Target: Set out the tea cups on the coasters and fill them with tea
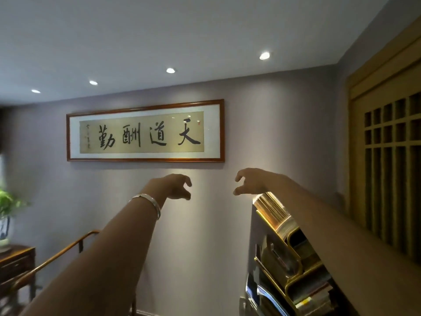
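Both forearms reach up and forward from the bottom edge, raised toward the wall (273, 124), and they are nearest the camera. Behind them the grey wall fills most of the view, with a wooden lattice screen (391, 160) along its right side. A long framed calligraphy scroll (145, 131) hangs on the wall above the hands. Low on the right stands a rack (293, 265) of books and magazines, tilted, its top book just under the right forearm. At far left are a dark wooden cabinet (16, 261), a potted plant (6, 206) on it, and a handrail (57, 254). Four ceiling lights (264, 55) glow above. The left hand (175, 187) wears a silver bangle (149, 202) at the wrist; its grip is loosely curled, thumb and fingers apart, holding nothing. The right hand (249, 181) has the same loose, empty grip. No cups, coasters or tea are in view.
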{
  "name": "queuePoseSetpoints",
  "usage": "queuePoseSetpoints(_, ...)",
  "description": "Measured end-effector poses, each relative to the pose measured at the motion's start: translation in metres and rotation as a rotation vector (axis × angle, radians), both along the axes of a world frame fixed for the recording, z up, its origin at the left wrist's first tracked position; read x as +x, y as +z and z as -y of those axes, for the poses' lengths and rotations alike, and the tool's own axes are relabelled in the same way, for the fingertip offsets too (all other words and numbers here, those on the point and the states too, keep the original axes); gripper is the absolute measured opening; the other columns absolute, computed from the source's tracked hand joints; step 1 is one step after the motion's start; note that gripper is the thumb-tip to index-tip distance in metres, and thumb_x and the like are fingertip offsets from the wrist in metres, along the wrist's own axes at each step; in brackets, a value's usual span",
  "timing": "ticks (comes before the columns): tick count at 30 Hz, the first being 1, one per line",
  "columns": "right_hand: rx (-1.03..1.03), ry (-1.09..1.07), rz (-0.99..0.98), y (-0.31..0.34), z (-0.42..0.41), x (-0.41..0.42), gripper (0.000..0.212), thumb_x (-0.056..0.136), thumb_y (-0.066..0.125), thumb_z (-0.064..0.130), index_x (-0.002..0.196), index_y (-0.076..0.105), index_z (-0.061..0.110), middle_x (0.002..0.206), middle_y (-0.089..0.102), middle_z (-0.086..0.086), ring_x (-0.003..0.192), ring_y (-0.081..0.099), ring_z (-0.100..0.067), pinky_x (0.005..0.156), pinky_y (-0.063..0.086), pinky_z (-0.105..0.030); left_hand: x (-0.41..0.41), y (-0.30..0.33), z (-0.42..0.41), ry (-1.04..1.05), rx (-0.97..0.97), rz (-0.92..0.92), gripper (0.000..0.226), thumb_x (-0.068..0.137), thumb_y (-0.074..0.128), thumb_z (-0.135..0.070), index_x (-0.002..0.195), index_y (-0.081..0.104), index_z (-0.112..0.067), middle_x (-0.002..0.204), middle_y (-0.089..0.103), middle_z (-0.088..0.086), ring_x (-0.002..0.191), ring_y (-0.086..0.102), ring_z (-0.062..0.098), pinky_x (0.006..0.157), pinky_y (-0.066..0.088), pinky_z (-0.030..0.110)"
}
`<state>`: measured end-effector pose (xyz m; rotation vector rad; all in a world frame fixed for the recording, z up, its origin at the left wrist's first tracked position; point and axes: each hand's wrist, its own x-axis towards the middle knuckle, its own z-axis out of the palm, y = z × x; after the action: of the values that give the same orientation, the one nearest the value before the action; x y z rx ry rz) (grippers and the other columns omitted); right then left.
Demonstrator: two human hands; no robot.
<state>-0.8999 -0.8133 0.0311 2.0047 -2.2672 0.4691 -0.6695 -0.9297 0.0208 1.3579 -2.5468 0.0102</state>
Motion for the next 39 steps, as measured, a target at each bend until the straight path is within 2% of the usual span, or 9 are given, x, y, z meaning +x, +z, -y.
queuePoseSetpoints(3, 0.024, 0.084, -0.013, -0.010, 0.065, 0.000, 0.058, 0.091, 0.068, 0.043, 0.139, 0.050, 0.017, 0.144, 0.051, -0.008, 0.127, 0.052, -0.026, 0.105, 0.043, -0.036, 0.004, -0.012, 0.045, 0.081, 0.021, 0.025, 0.054, 0.090, 0.066, -0.031, 0.140, 0.048, -0.022, 0.140, 0.054, 0.008, 0.129, 0.050, 0.027, 0.109, 0.040, 0.044)
queuePoseSetpoints(7, 0.035, 0.208, -0.028, -0.023, 0.145, 0.016, 0.058, 0.091, 0.068, 0.043, 0.140, 0.050, 0.017, 0.142, 0.053, -0.007, 0.127, 0.051, -0.025, 0.106, 0.044, -0.039, 0.024, -0.030, 0.102, 0.167, 0.096, 0.025, 0.055, 0.090, 0.067, -0.029, 0.141, 0.048, -0.021, 0.142, 0.051, 0.009, 0.131, 0.048, 0.028, 0.110, 0.039, 0.043)
queuePoseSetpoints(14, 0.026, 0.371, -0.067, -0.031, 0.291, 0.072, 0.058, 0.089, 0.069, 0.044, 0.138, 0.051, 0.019, 0.136, 0.057, -0.006, 0.120, 0.055, -0.024, 0.088, 0.041, -0.030, 0.093, -0.014, 0.217, 0.365, 0.063, -0.025, 0.056, 0.088, 0.068, -0.033, 0.139, 0.049, -0.022, 0.146, 0.048, 0.006, 0.133, 0.044, 0.026, 0.110, 0.037, 0.040)
queuePoseSetpoints(19, 0.005, 0.448, -0.081, -0.019, 0.406, 0.121, 0.058, 0.089, 0.070, 0.043, 0.138, 0.051, 0.019, 0.137, 0.056, -0.008, 0.121, 0.055, -0.025, 0.100, 0.047, -0.037, 0.144, 0.000, 0.309, 0.453, 0.047, -0.025, 0.056, 0.087, 0.068, -0.034, 0.139, 0.049, -0.025, 0.144, 0.050, 0.005, 0.130, 0.047, 0.026, 0.107, 0.040, 0.040)
queuePoseSetpoints(22, -0.009, 0.501, -0.070, -0.007, 0.475, 0.157, 0.059, 0.088, 0.070, 0.045, 0.138, 0.051, 0.019, 0.137, 0.056, -0.008, 0.122, 0.055, -0.026, 0.103, 0.047, -0.041, 0.185, 0.018, 0.360, 0.535, 0.001, -0.018, 0.056, 0.087, 0.068, -0.034, 0.139, 0.050, -0.025, 0.145, 0.050, 0.006, 0.132, 0.047, 0.027, 0.110, 0.038, 0.045)
queuePoseSetpoints(26, -0.010, 0.613, -0.061, -0.011, 0.554, 0.213, 0.058, 0.089, 0.069, 0.045, 0.138, 0.051, 0.020, 0.138, 0.056, -0.007, 0.124, 0.054, -0.025, 0.104, 0.045, -0.041, 0.245, 0.029, 0.413, 0.648, -0.033, -0.017, 0.055, 0.086, 0.069, -0.033, 0.137, 0.052, -0.021, 0.146, 0.047, 0.009, 0.130, 0.048, 0.030, 0.108, 0.041, 0.042)
queuePoseSetpoints(33, 0.061, 0.804, -0.005, -0.043, 0.677, 0.324, 0.057, 0.090, 0.069, 0.041, 0.138, 0.051, 0.015, 0.138, 0.055, -0.009, 0.123, 0.054, -0.027, 0.101, 0.044, -0.038, 0.343, -0.012, 0.485, 0.821, 0.053, 0.101, 0.057, 0.086, 0.069, -0.035, 0.140, 0.050, -0.024, 0.147, 0.047, 0.008, 0.132, 0.046, 0.030, 0.108, 0.040, 0.043)
queuePoseSetpoints(39, 0.063, 1.004, -0.045, -0.057, 0.775, 0.431, 0.057, 0.092, 0.069, 0.037, 0.140, 0.050, 0.013, 0.139, 0.055, -0.013, 0.125, 0.054, -0.029, 0.100, 0.043, -0.036, 0.437, -0.034, 0.541, 1.042, 0.073, 0.095, 0.058, 0.087, 0.068, -0.037, 0.140, 0.049, -0.023, 0.150, 0.044, 0.007, 0.134, 0.044, 0.029, 0.110, 0.038, 0.046)
